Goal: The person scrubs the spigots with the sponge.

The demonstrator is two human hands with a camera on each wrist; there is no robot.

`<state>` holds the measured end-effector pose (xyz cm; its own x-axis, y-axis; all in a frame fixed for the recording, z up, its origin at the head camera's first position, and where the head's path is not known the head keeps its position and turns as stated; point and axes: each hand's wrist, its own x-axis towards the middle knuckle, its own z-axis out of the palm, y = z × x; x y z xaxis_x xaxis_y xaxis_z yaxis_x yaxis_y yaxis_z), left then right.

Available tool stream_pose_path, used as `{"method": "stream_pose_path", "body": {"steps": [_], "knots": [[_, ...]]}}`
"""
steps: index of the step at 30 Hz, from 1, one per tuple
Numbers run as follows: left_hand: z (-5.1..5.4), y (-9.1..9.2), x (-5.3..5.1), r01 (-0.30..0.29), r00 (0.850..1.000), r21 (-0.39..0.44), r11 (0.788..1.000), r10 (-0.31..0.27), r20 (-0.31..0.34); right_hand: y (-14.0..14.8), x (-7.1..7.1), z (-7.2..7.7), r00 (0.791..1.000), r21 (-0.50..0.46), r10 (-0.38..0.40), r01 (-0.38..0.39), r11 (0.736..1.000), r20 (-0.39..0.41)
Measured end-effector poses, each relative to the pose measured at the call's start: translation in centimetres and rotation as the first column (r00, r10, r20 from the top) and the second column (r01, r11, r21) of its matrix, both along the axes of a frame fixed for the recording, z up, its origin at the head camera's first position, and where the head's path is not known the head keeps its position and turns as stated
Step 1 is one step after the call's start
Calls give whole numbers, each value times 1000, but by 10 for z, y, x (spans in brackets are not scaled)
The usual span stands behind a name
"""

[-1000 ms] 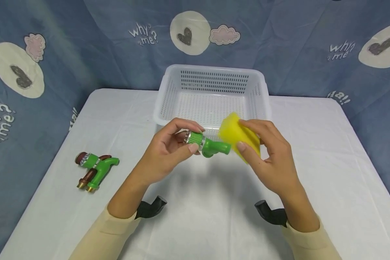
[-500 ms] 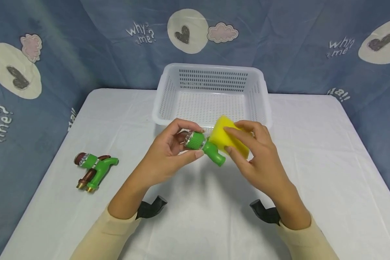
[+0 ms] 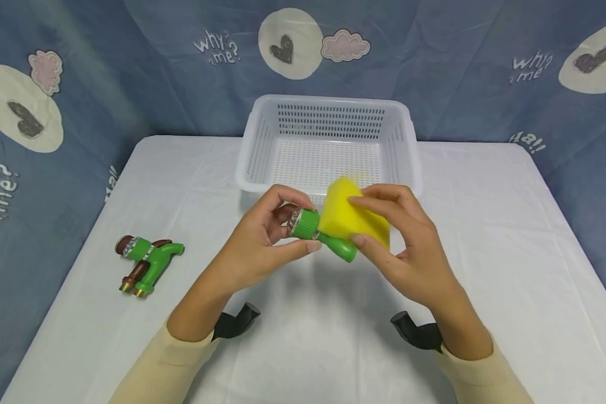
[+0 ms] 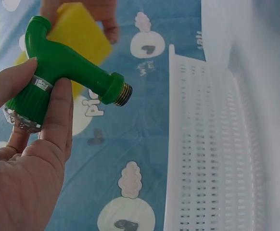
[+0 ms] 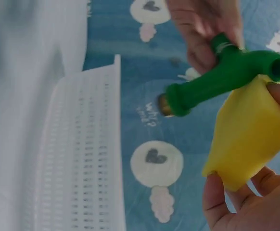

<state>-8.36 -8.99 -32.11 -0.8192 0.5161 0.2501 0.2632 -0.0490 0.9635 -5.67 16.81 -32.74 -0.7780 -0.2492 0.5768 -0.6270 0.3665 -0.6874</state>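
In my left hand (image 3: 262,235) I hold a green tap (image 4: 58,62) by its ribbed knob, thumb on one side and fingers on the other. Its spout points right in the head view, and a brass thread (image 4: 124,95) shows at its inlet end in the left wrist view. My right hand (image 3: 409,241) pinches a yellow sponge (image 3: 350,216) between thumb and fingers. The sponge lies against the tap's body in the right wrist view. Both things are held above the table, in front of the basket.
A white perforated basket (image 3: 247,151) stands at the back middle of the white-covered table (image 3: 485,235). On the left lie a green tap (image 3: 156,266) and a brown tap (image 3: 138,275), one over the other. A blue printed cloth (image 3: 449,67) hangs behind.
The sponge has moved left from beside the spout's tip onto the tap's body. The tap has turned in my left hand, its spout now pointing lower right.
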Motion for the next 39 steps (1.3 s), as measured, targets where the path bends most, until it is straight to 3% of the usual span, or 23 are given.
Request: {"method": "stream_pose_path", "body": {"steps": [3,11,16,19,22,26,30,34,39], "knots": [[1,0,2,1,1000,25,1000,-1,9,-1,-3,-4,1000,37,0,1,999,-17],[4,0,3,-7,1000,77,997,7,2,2,-9,-13,987,199,-156,159,967,-30],[1,1,0,-13,1000,70,997,12,15,6,-11,-11,977,153,-208,212,965,-45],[0,3,0,-16,999,61,998,14,33,7,-9,-6,980,59,-188,192,980,-62],[-3,5,-1,-26,998,55,998,22,55,4,-5,0,989,-13,-118,117,993,-92],[-5,5,-2,-31,998,11,999,31,54,-2,-1,4,992,20,18,-16,1000,-124],[-5,4,-2,-42,999,-63,997,44,27,-3,0,3,991,73,106,-100,992,-77],[-5,4,-1,-28,999,-61,998,30,42,-1,-2,0,995,76,94,-91,993,-27],[-4,5,-1,-16,998,-22,1000,17,60,1,-5,-5,998,115,6,1,993,-55]]}}
